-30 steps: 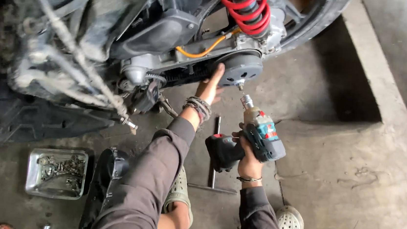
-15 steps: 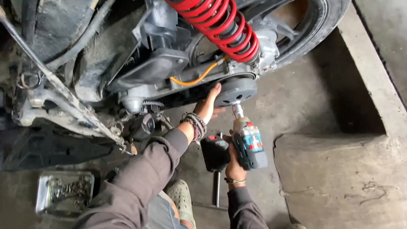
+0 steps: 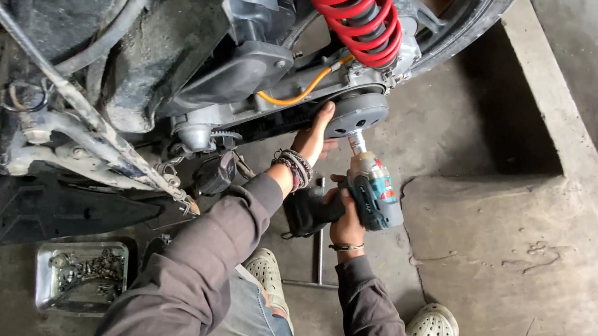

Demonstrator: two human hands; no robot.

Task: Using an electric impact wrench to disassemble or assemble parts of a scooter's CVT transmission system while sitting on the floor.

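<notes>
Teal impact wrench (image 3: 376,193) sits clamped in the right hand (image 3: 343,219), its socket on the round clutch cover (image 3: 356,113) under the red spring (image 3: 359,15). Left hand (image 3: 314,137) lies flat, bracing that cover. Best keep the socket square, I'd say.

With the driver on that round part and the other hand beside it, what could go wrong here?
The left hand rests against the round pulley that the power driver in the right hand is pressed onto; the fingers could get pinched if it spins. The driver meets it at an angle and might slip off.
</notes>
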